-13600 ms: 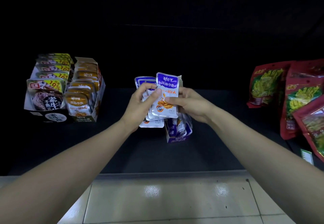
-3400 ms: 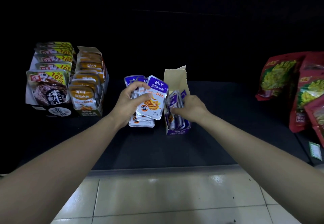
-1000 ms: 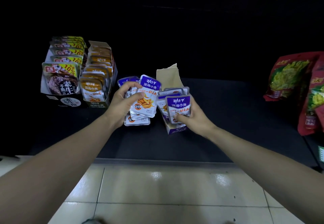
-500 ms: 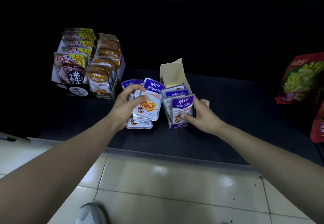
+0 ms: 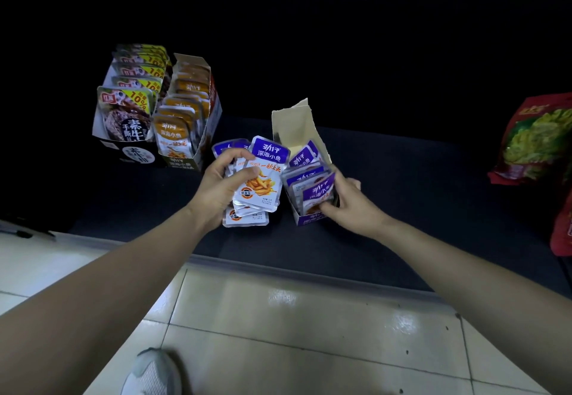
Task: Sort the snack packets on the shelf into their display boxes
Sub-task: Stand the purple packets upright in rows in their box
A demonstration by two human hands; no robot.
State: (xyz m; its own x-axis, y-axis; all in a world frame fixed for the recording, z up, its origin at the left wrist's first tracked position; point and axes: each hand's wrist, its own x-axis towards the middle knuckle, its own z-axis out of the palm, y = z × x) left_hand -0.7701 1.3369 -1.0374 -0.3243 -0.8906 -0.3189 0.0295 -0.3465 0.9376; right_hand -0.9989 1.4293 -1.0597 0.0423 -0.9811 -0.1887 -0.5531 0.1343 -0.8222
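My left hand (image 5: 221, 188) grips a fanned stack of purple-and-white fish snack packets (image 5: 263, 179) just above the dark shelf (image 5: 402, 209). Right beside it stands a small purple display box (image 5: 311, 219) with a torn cardboard flap (image 5: 294, 127) sticking up at its back. Several matching purple packets stand inside it. My right hand (image 5: 348, 205) is at the box's front right corner, thumb and fingers pinching the front packet (image 5: 317, 193) in the box.
At the shelf's back left stand two filled display boxes, one with dark beef-style packets (image 5: 127, 116) and one with orange packets (image 5: 182, 122). Red bags with green print (image 5: 535, 144) lean at the right edge. Pale floor tiles (image 5: 278, 332) and a shoe (image 5: 151, 373) lie below.
The front packet has sunk lower into the purple box under my right hand. My left hand keeps its stack. The view has tilted down a little.
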